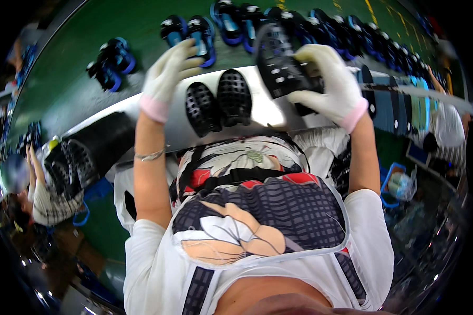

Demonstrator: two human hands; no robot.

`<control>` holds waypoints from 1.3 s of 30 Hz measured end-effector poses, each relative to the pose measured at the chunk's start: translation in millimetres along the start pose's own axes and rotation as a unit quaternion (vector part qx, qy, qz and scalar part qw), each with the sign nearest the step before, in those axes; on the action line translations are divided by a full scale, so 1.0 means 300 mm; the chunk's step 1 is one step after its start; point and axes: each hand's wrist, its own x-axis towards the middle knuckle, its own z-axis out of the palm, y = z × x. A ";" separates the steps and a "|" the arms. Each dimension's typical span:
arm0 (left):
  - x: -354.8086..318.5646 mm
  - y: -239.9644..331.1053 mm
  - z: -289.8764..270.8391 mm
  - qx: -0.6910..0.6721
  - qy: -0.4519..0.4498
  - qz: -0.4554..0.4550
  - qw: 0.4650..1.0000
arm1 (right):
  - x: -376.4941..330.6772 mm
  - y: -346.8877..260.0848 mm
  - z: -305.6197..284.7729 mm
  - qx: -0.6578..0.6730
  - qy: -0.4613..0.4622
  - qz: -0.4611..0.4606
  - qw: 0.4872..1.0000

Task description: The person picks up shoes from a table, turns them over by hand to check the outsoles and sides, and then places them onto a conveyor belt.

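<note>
A black shoe (281, 63) is clamped in the gloved right hand (328, 84), just right of the black pair (219, 101) on the white ledge (168, 121). The left hand (168, 71) hovers above-left of that pair, fingers apart and empty, near blue-soled shoes (194, 34) on the green belt (79, 79).

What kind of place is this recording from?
Most likely a footwear factory line: the gloved right hand holds a black perforated clog, a matching pair lies on the white ledge, and blue-trimmed shoes ride the green belt.
</note>
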 end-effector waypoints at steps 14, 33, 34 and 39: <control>0.082 -0.072 -0.166 -0.321 0.191 -0.008 0.927 | 0.426 -0.282 0.476 0.077 -0.260 0.108 0.956; 0.298 -0.454 -0.369 0.482 0.053 0.119 0.867 | 0.921 -0.102 0.676 -0.243 -0.433 0.165 0.852; 0.315 -0.458 -0.371 0.492 0.045 0.099 0.864 | 0.933 -0.106 0.702 -0.270 -0.420 0.136 0.856; 0.376 -0.476 -0.331 0.555 0.029 0.073 0.828 | 0.929 -0.040 0.871 -0.312 -0.343 0.125 0.877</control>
